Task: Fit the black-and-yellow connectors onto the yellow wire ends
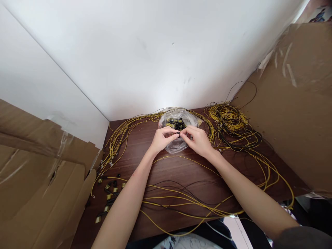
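My left hand [163, 139] and my right hand [197, 139] meet fingertip to fingertip over a clear plastic bag [174, 117] at the back of a dark wooden table [178, 169]. Both pinch a small dark piece [179, 133] between thumbs and forefingers; I cannot make out what it is. The bag holds several small black and yellow parts [176, 123]. A thin yellow wire [181, 159] runs across the table just under my wrists.
Yellow wire bundles [121, 133] curve along the back left; a tangled coil of yellow and black wire [230, 124] lies back right. Small black and yellow connectors [109, 195] are scattered front left. Cardboard sheets [38, 180] flank both sides, the right one [293, 114] leaning. White walls behind.
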